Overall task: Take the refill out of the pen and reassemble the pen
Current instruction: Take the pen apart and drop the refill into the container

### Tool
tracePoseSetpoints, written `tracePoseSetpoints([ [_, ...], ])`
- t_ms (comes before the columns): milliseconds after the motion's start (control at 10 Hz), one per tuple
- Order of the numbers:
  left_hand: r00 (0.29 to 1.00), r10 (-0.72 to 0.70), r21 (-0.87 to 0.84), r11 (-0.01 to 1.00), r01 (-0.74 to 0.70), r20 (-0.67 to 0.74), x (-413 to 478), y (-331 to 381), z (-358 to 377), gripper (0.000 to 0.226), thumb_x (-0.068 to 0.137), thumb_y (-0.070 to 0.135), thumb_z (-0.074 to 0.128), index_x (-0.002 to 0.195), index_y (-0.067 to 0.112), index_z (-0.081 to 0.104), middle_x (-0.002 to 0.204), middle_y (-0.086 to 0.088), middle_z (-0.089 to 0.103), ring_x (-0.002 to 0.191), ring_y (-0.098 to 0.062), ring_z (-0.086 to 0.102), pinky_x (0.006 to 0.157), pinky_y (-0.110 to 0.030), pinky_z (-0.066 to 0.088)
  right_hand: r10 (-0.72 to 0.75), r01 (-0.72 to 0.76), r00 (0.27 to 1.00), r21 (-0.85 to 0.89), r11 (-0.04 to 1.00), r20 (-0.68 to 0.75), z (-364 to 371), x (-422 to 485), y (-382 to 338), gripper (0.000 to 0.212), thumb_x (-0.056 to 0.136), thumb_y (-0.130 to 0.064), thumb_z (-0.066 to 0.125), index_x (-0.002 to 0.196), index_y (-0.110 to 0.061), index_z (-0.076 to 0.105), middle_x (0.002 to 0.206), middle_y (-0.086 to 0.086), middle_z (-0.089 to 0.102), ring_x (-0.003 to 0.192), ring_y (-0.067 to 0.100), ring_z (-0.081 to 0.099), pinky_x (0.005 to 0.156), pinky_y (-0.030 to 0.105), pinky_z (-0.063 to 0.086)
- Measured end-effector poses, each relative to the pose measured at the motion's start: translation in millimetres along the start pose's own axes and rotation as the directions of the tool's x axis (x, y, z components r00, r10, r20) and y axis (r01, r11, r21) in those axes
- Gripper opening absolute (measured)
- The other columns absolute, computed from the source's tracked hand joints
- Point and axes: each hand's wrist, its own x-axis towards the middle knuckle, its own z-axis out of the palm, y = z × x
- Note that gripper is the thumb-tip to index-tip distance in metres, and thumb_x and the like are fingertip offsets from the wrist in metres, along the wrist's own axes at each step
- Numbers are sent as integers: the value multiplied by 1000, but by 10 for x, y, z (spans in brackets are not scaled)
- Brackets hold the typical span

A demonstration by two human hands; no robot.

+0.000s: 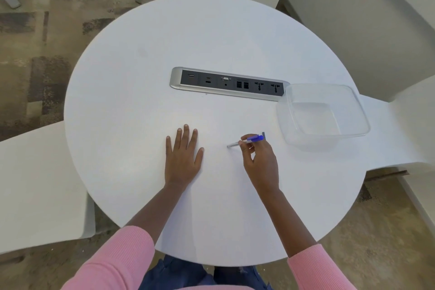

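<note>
The right hand [260, 160] pinches a blue-capped pen [247, 141] low over the round white desk [146, 59], near an empty clear plastic container [353, 106]; the left hand [182, 156] lies flat, fingers spread, holding nothing; disassembly looks not yet begun, so both hands must next grip the barrel; a socket strip [228, 84], white chairs and patterned carpet surround.

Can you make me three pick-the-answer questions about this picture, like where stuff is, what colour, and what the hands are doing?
1. Where is the clear plastic container?
A. right of the pen
B. on the floor
C. under the left hand

2. What colour is the pen's cap end?
A. red
B. blue
C. green

3. What is the left hand doing?
A. holding the pen
B. making a fist
C. lying flat on the table

Answers: 1 A, it sits beside the socket strip. 2 B, blue shows above the right hand. 3 C, its fingers are spread, empty.
</note>
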Motion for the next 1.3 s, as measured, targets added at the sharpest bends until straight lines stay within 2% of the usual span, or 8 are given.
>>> tracePoseSetpoints([
  [200,1000,3,-10,1000,-3,-13,-12,2,8,55,90,35,31,132,7,52,139,-18,48,125,-33,49,106,-49,21,-143,133,982,-82,988,-125,-89,-7,-65,31,89,-33,41,91,-10,61,77,3,64,73,19,57,55,29,48],
  [300,1000,-3,-12,1000,3,-7,-12,9,1,55,90,35,30,132,8,52,139,-17,48,126,-32,49,104,-53,33,-167,156,977,-90,984,-132,-106,5,-78,34,88,-35,38,90,-9,61,76,4,64,72,21,58,54,30,49],
  [600,1000,9,-10,1000,-9,-25,-14,8,1,55,89,35,31,130,7,54,137,-18,50,124,-32,51,100,-55,37,-99,123,976,114,986,-194,-321,111,-281,34,89,-38,39,89,-9,57,81,-6,56,69,12,49,61,8,35],
  [700,1000,11,-10,1000,-11,-27,-8,12,-3,54,89,34,31,130,6,54,137,-18,50,123,-33,51,99,-57,36,-70,109,979,197,974,-193,-355,180,-337,23,89,-29,43,87,-11,56,80,-4,57,68,13,50,59,14,36],
  [1000,1000,14,-11,1000,-14,-20,-15,4,-1,54,89,34,32,129,6,54,137,-19,50,124,-33,51,100,-57,36,5,16,994,197,980,-107,-299,326,-239,17,95,-24,43,89,-11,54,74,-13,51,65,3,48,58,11,35],
  [1100,1000,9,-18,1000,-10,-24,-16,13,-3,54,89,33,31,130,6,54,137,-18,49,124,-33,50,100,-56,36,58,-57,998,162,985,-4,-258,344,-180,21,95,-23,42,91,-4,51,72,0,54,62,9,48,59,25,37],
  [1200,1000,8,-22,1000,-9,-30,-15,17,-6,54,89,33,32,129,6,54,137,-18,50,124,-33,51,100,-57,37,131,-139,987,87,987,89,-164,358,-74,21,93,-22,44,96,-2,50,63,2,52,68,26,54,63,35,41],
  [1300,999,12,-20,1000,-13,-35,-14,18,-9,54,89,33,32,129,6,55,137,-18,50,124,-33,51,99,-58,36,201,-195,966,-50,979,164,-23,357,59,28,91,-23,47,111,-3,47,66,6,51,69,28,52,62,32,38],
])
